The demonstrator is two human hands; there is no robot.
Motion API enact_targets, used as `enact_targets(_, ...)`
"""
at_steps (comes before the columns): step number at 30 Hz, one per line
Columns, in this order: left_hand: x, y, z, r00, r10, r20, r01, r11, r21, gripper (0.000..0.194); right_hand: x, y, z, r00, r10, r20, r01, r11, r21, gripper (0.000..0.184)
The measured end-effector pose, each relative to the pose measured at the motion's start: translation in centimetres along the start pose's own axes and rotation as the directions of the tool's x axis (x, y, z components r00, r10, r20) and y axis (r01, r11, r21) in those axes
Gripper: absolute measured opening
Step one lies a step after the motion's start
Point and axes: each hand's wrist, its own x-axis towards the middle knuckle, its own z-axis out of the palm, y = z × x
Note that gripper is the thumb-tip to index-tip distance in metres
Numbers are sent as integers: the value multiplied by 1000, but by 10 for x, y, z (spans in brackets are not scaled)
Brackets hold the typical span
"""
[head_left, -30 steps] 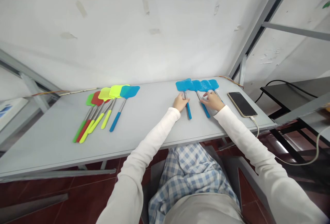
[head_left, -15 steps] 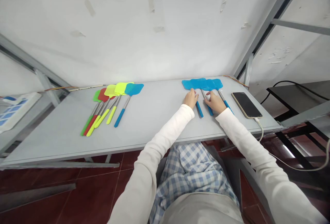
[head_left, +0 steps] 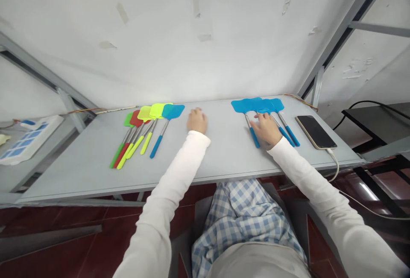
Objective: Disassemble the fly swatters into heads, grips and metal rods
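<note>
My left hand (head_left: pixel 197 121) hovers empty over the table, a little right of a blue fly swatter (head_left: pixel 157 143) in the left-hand group; its fingers point forward and are slightly blurred. Overlapping that blue one are fly swatters in lime yellow (head_left: pixel 146 142), red (head_left: pixel 122 154) and green (head_left: pixel 117 153), with metal shafts. On the right, several blue fly swatters (head_left: pixel 242 106) lie with their heads overlapping. Over their shafts is my right hand (head_left: pixel 268 129), fingers apart and partly hiding the shafts; whether it touches one is unclear.
A phone (head_left: pixel 315 132) with a white charging cable (head_left: pixel 335 162) lies at the right of the grey table (head_left: pixel 208 158). A white tray with blue compartments (head_left: pixel 28 140) stands at far left. Metal frame posts (head_left: pixel 317 92) rise at both ends, and a wall is behind.
My left hand has left a blue fly swatter on the right and moved left toward the coloured group. My right hand stays by the blue fly swatters, its fingers more spread. The view has shifted slightly.
</note>
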Motion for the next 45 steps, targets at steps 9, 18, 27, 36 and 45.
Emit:
enact_targets(9, 6, -76, -16, 915, -388, -113, 399, 911, 106, 47, 15, 72, 11, 954, 291, 68, -283, 953, -110, 35)
enact_targets(18, 5, -57, -13, 986, -148, 83, 132, 976, 171, 32, 10, 22, 12, 998, -5, -65, -1, 996, -85, 41)
enact_targets(27, 4, -55, -18, 986, -9, 164, -22, 982, 188, 31, -22, -4, 21, 980, -192, 54, 197, 975, -99, 40)
enact_targets(36, 1, -48, -16, 990, -2, 143, -24, 982, 186, 27, -4, 5, 20, 988, -125, 94, 136, 984, -114, 42)
enact_targets(45, -7, -34, -19, 992, 1, 127, 11, 996, -93, 23, 14, 29, 18, 985, -154, 73, 160, 984, -82, 50)
